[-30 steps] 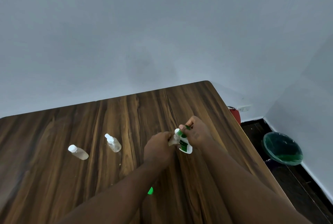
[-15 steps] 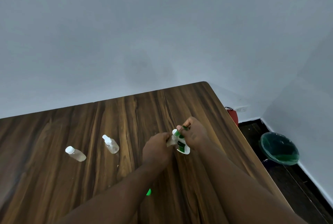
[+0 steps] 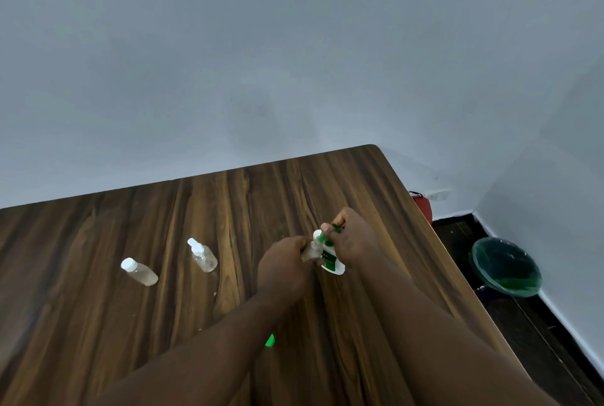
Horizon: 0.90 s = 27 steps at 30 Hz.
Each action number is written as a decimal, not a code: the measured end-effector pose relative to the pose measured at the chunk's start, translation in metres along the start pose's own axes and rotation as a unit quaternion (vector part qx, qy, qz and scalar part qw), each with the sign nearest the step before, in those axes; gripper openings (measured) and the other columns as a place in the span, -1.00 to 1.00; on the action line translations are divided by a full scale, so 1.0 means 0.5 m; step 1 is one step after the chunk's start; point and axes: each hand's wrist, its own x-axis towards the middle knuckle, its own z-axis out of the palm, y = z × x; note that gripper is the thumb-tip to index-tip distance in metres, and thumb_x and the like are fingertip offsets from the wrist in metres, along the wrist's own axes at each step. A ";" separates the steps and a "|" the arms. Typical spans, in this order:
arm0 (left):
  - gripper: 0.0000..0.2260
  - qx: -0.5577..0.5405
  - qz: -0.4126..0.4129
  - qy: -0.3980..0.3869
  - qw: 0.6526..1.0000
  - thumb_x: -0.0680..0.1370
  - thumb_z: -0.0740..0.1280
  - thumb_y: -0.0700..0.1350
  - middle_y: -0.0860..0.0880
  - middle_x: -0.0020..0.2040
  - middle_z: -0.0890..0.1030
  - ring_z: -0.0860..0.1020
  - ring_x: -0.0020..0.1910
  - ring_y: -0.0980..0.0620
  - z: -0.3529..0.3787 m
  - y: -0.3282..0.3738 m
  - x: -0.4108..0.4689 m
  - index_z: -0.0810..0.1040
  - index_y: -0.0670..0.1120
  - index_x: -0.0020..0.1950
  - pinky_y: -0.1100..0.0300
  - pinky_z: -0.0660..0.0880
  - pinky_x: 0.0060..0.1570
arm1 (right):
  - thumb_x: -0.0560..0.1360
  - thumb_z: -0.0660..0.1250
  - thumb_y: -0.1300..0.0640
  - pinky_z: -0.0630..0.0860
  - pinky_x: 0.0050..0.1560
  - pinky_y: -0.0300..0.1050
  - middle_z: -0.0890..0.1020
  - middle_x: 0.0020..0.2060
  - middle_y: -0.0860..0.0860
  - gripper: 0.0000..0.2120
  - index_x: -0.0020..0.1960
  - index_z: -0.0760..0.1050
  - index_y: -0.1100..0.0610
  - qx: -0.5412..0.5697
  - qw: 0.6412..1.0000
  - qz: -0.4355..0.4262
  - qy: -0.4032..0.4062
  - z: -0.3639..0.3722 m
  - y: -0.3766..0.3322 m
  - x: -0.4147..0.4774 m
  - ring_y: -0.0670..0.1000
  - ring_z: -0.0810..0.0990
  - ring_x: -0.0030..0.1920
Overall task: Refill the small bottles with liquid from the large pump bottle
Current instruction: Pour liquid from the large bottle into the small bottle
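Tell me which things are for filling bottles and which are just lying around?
For the job: pump bottle, small bottle in left hand, capped bottle, spray bottle, green cap (likely).
Lying about: green bin, red object.

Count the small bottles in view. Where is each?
3. The first bottle stands far left on the table; the second bottle stands right of it; the third bottle, mostly hidden, is gripped in the left hand beside the pump bottle. Others may be hidden.
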 end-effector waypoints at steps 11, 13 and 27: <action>-0.81 -0.006 0.005 -0.002 1.000 0.53 0.43 0.09 0.17 -0.03 0.64 0.57 -0.07 0.18 -0.011 0.013 0.000 0.64 0.13 0.12 0.11 0.59 -0.09 | 0.59 0.35 -0.01 0.35 -0.30 -0.21 0.54 -0.19 -0.03 -0.78 -0.02 0.45 0.14 -0.011 1.000 -0.007 -0.008 -0.011 -0.004 0.006 -0.13 0.46 -0.24; -0.81 -0.013 -0.003 -0.002 1.000 0.54 0.43 0.08 0.17 -0.02 0.64 0.56 -0.06 0.19 -0.010 0.013 -0.002 0.64 0.14 0.14 0.14 0.57 -0.08 | 0.59 0.34 -0.01 0.33 -0.32 -0.22 0.53 -0.20 -0.03 -0.79 -0.02 0.44 0.14 -0.007 1.000 -0.004 -0.004 -0.005 -0.001 0.003 -0.13 0.45 -0.25; -0.82 -0.005 -0.005 -0.006 1.000 0.53 0.44 0.11 0.17 -0.03 0.63 0.55 -0.07 0.20 -0.009 0.017 0.001 0.63 0.15 0.12 0.19 0.55 -0.11 | 0.59 0.34 -0.01 0.35 -0.30 -0.24 0.54 -0.19 -0.04 -0.80 -0.05 0.42 0.11 -0.009 1.000 0.004 -0.012 -0.009 -0.004 0.003 -0.13 0.47 -0.23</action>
